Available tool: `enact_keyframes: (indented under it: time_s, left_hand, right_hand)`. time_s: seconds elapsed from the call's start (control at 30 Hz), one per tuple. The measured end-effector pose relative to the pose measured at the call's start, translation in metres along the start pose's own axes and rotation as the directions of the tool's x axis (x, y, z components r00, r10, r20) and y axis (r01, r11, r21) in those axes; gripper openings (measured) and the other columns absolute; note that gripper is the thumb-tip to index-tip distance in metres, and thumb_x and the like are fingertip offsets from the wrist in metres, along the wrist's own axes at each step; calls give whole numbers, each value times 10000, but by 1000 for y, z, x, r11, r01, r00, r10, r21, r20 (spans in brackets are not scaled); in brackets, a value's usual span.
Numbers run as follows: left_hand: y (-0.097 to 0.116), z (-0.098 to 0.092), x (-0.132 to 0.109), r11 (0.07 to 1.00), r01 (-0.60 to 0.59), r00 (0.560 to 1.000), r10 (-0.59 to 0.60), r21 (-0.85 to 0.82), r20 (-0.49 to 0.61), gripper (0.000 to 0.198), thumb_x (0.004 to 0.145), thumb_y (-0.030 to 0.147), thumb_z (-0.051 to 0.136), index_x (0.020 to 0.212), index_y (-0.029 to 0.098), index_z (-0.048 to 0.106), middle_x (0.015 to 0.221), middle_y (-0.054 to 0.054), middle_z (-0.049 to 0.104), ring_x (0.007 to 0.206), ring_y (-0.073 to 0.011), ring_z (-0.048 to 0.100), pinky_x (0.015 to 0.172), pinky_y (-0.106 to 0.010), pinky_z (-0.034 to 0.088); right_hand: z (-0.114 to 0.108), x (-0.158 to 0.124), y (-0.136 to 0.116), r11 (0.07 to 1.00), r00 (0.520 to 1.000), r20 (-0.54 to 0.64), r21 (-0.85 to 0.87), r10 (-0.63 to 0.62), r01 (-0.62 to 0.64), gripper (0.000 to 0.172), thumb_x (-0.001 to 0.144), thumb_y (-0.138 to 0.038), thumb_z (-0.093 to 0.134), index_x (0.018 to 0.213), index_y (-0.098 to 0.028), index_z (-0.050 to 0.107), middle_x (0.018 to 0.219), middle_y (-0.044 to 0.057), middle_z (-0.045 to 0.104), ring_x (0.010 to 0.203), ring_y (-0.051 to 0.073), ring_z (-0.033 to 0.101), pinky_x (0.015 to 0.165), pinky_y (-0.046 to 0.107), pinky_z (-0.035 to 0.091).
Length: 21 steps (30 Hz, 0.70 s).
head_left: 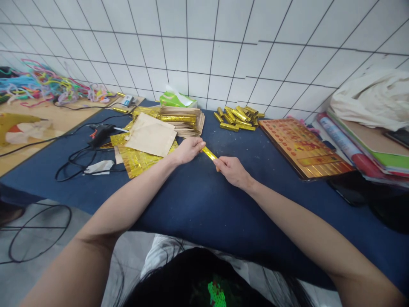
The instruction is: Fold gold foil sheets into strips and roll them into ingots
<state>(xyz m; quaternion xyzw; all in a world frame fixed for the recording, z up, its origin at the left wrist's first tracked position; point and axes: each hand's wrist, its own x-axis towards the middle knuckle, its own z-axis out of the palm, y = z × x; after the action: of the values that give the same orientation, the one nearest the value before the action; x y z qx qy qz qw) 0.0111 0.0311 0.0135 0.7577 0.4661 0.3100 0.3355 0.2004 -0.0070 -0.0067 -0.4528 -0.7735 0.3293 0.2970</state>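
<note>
Between my two hands, above the blue-covered table, is a narrow strip of shiny gold paper, rolled or folded. My left hand pinches its upper left end, and my right hand is closed round its lower right end. To the left of my left hand a plain tan paper sheet lies on crinkled gold paper. Behind it stands a stack of tan and gold paper. Several short gold paper rolls are heaped near the wall.
At left lie a black glue gun with its cable, a white scrap and a yellow glue gun. A green tissue pack stands by the tiled wall. On the right are a stack of red-gold printed sheets and a white cloth bag.
</note>
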Motion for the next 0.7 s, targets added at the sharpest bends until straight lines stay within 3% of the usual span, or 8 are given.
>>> enact_keyframes:
  time_s: [0.17,0.3,0.47,0.7]
  left_hand:
    - [-1,0,0,999,26,1000,-26,-45,7,321,869,281,400,573,157,417,456,61,354,417,-55,291,436,-191,228]
    - [3,-2,-3,971,101,994,-91,-217,59,284,882,293,410,637,153,440,458,57,428,374,-43,347,401,-174,257]
    - [7,-4,-5,871,70,996,-38,-486,75,142,818,239,550,888,117,530,622,19,564,479,-50,507,461,-167,389]
    - [6,-2,-3,848,89,995,-104,-523,1,168,809,225,577,699,111,522,508,35,530,395,-31,447,406,-160,360]
  right_hand:
    - [2,1,3,1000,999,-42,21,-1,2,397,840,-419,404,525,-181,450,480,-48,375,463,79,336,489,233,260]
    - [-2,5,5,954,994,42,280,97,-105,450,821,-502,414,501,-187,427,417,-64,332,390,63,279,420,230,206]
    - [-10,9,4,825,968,147,506,206,-252,498,774,-575,481,471,-185,421,360,-65,336,339,49,257,368,218,175]
    - [-9,9,8,773,966,81,584,246,-246,495,748,-629,484,591,-163,538,409,-39,453,329,55,347,337,202,232]
